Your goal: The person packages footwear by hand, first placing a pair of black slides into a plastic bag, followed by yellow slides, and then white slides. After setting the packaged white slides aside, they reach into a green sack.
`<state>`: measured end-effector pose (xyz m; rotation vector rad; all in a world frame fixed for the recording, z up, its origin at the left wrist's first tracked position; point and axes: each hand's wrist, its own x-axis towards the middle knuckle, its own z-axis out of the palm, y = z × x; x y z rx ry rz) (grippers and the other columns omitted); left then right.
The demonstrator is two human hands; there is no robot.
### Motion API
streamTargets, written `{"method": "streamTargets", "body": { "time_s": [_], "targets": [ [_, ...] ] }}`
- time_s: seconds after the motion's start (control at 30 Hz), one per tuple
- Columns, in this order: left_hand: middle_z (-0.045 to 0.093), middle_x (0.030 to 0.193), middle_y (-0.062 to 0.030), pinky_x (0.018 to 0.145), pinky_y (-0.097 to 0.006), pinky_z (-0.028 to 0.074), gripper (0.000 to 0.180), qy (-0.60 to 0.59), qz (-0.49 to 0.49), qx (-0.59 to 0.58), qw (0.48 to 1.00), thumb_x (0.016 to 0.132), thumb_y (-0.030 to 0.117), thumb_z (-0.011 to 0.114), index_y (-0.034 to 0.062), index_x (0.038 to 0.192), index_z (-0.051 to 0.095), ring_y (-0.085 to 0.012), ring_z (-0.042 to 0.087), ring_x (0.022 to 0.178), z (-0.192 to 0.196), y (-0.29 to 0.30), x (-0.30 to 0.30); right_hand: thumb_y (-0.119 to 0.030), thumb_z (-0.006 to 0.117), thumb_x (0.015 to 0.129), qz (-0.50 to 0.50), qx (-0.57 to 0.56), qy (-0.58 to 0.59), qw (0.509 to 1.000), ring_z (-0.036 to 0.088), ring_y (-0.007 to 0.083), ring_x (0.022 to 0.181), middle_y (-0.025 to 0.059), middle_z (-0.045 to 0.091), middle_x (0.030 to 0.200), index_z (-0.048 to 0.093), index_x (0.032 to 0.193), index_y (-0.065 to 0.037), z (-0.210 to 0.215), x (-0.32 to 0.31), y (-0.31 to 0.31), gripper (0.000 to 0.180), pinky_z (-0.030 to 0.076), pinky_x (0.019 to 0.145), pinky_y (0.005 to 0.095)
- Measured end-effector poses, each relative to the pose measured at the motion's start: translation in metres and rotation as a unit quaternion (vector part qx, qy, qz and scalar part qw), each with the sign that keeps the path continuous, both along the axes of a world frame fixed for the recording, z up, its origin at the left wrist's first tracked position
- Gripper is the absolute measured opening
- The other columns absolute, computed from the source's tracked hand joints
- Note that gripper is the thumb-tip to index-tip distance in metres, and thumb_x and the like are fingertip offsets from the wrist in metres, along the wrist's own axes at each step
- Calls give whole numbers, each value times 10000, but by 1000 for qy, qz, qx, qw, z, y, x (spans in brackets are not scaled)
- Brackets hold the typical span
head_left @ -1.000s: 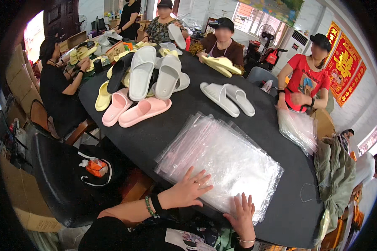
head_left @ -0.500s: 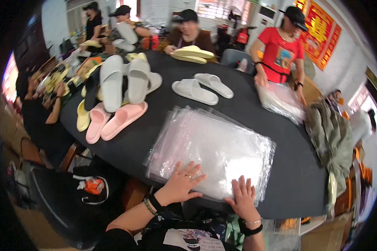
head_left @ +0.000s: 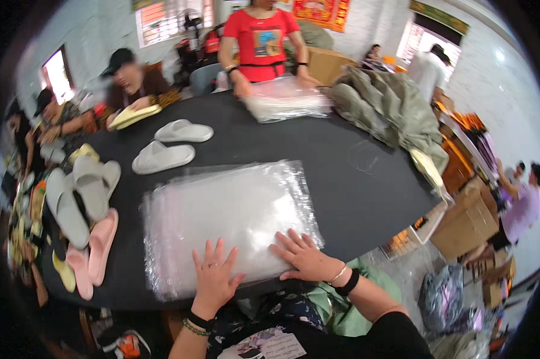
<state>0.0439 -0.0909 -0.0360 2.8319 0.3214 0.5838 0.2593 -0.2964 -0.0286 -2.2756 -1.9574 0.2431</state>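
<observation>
A stack of clear plastic bags (head_left: 222,203) lies flat on the black table (head_left: 354,209) in front of me. My left hand (head_left: 215,272) rests on the near edge of the stack, fingers spread, a ring on one finger. Close to the stack's near right corner, my right hand (head_left: 306,257) lies flat with its fingers apart. Neither hand grips anything. Beyond the stack sits a pair of grey slides (head_left: 165,157). More grey slides (head_left: 67,206) are piled at the left, beside a pair of pink slides (head_left: 102,245) and a yellow slide (head_left: 63,270).
Across the table a person in a red shirt (head_left: 264,42) handles another bag stack (head_left: 288,99). A person in a cap (head_left: 126,84) holds yellow slides (head_left: 135,116). Olive-green cloth (head_left: 390,107) covers the far right edge. Cardboard boxes (head_left: 467,218) stand on the floor at right.
My view has swung to the right, so the table's contents sit further left. Both hands stay on the bag stack; my right hand's fingers now point more leftward.
</observation>
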Motion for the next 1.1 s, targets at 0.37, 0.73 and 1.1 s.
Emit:
{"method": "streamTargets", "body": {
  "time_s": [0.37,0.73,1.1],
  "targets": [
    [327,1582,-164,1169,-636,96,581,111,25,60,992,982,470,468,151,1467,472,-411,249,1468,-31,3,15,-93,698,850,-359,334,-55,869,471,408,1319,205,497,1416,596,1245,-63,-27,133,-168,409,430,1047,441],
    [311,1600,-136,1176,-616,65,594,138,48,90,985,1002,478,414,140,1490,437,-393,232,1484,-30,-1,17,-180,606,891,-705,252,154,645,657,363,897,198,682,918,682,1013,-15,-320,77,-318,219,511,791,445],
    [425,1472,-276,1108,-547,326,383,12,-10,182,983,1010,198,500,5,1338,536,-465,427,1345,35,-72,25,-384,692,798,-722,-53,400,562,591,443,1154,301,645,1169,554,1316,17,-512,-25,-277,669,479,979,459]
  ]
}}
